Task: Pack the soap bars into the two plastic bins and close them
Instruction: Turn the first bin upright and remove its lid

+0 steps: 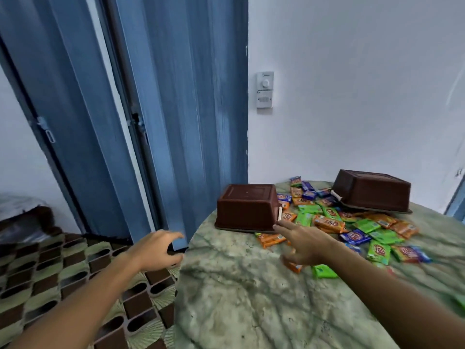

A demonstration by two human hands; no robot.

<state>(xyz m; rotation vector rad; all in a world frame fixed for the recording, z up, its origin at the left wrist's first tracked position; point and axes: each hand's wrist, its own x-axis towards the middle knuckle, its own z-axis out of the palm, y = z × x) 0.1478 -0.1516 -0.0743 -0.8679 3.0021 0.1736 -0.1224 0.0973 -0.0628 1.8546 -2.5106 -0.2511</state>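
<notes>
Both hands are out in front and neither one is holding anything. The right hand [305, 244] is stretched over the table with the fingers spread loose, index tip almost at the lower corner of the near brown bin [247, 207], though it's too blurry to say if it actually touches. There's an orange soap bar [293, 266] partly under that palm. The left hand [157, 249] hangs off past the table's left edge, over the floor, fingers loosely curled around nothing.

The near brown bin sits upside down at the left side of the round marble-look table [239, 293], resting on what looks like its lid. The second brown bin [372, 191] is also flipped over, farther back on the right, tilted a bit with its edge propped on the pile.

The soap bars [352, 222] are scattered loose between and in front of the two bins, so none are packed yet: orange, green and blue wrappers all mixed up, a few poking out from under the near bin's edge.

Beyond that there's a blue folding door [176, 109] on the left, a white wall with a dial switch panel [265, 89], and a brown-and-cream patterned floor [63, 273].
</notes>
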